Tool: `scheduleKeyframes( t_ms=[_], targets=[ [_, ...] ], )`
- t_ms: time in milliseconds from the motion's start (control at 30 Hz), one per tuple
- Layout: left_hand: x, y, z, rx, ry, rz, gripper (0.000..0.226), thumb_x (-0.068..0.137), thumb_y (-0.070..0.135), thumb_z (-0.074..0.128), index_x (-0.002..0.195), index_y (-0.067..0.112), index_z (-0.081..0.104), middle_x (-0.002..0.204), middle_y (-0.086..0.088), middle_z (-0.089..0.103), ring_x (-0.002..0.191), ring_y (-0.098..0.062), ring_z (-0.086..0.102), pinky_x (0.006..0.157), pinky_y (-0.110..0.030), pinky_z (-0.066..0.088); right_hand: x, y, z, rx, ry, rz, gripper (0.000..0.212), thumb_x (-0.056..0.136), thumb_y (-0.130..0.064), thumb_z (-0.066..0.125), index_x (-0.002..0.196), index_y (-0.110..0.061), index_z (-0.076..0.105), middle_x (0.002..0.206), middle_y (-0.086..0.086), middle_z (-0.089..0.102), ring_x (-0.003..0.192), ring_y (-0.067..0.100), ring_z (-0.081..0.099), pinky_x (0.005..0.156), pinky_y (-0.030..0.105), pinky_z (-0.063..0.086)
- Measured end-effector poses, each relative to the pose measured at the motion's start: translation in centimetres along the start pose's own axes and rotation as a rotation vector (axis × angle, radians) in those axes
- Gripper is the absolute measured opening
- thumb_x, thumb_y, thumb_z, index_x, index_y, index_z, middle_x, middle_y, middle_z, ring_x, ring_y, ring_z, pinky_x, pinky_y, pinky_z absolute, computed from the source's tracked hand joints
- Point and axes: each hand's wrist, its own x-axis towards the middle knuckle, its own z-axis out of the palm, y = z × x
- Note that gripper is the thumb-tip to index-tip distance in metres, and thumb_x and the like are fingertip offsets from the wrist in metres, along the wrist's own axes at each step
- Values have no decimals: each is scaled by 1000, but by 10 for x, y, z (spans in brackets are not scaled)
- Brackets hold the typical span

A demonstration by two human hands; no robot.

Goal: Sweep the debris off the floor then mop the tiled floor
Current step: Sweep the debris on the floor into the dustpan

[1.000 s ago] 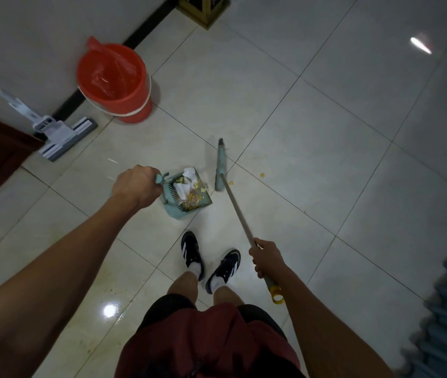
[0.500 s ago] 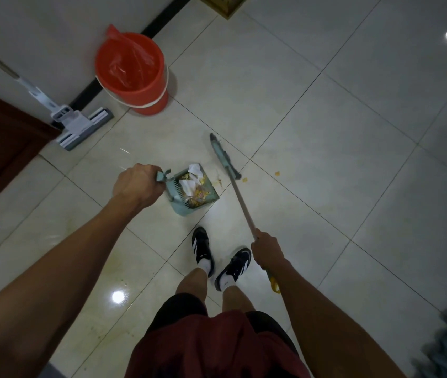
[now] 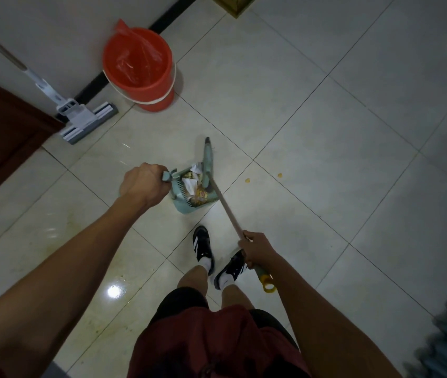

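Left hand (image 3: 144,184) grips dustpan (image 3: 189,192), right hand (image 3: 256,248) grips broom (image 3: 208,162); keep pan level, chase crumbs (image 3: 247,180).

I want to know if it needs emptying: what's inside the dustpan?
The dustpan holds crumpled white paper and yellowish scraps. The broom head lies across its far edge, covering whatever sits beneath it.

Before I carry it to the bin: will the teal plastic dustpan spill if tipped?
Probably. The teal plastic dustpan holds loose paper scraps and crumbs, likely light and apt to slide out. The left hand grips only its handle, so it may swing.
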Motion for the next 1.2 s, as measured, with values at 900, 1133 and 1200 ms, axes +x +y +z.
scheduleKeyframes(
  t_ms=[900, 1133, 1200],
  targets=[
    [-31, -103, -7, -162, -110, -240, 19, 86, 42, 69, 95, 25, 72, 92, -5, 72, 82, -28, 65, 68, -30, 47, 39, -113, 30, 437, -33, 96, 14, 96, -6, 49, 84, -7, 56, 69, 11, 53, 51, 13, 46, 41, 22, 41],
    [-16, -109, -9, -210, -188, -237, 25, 85, 47, 74, 97, 26, 71, 92, -3, 70, 83, -25, 65, 72, -32, 52, 58, -98, 49, 8, 46, 43, 10, 101, -10, 43, 108, -7, 50, 87, 20, 65, 57, 21, 57, 48, 31, 50],
    [-13, -106, -8, -195, -176, -230, 20, 88, 42, 71, 95, 23, 72, 87, -3, 70, 79, -24, 65, 71, -33, 54, 63, -86, 51, -232, 66, -3, 23, 101, -12, 43, 117, -1, 55, 93, 17, 68, 68, 27, 66, 58, 39, 57]
  ],
)
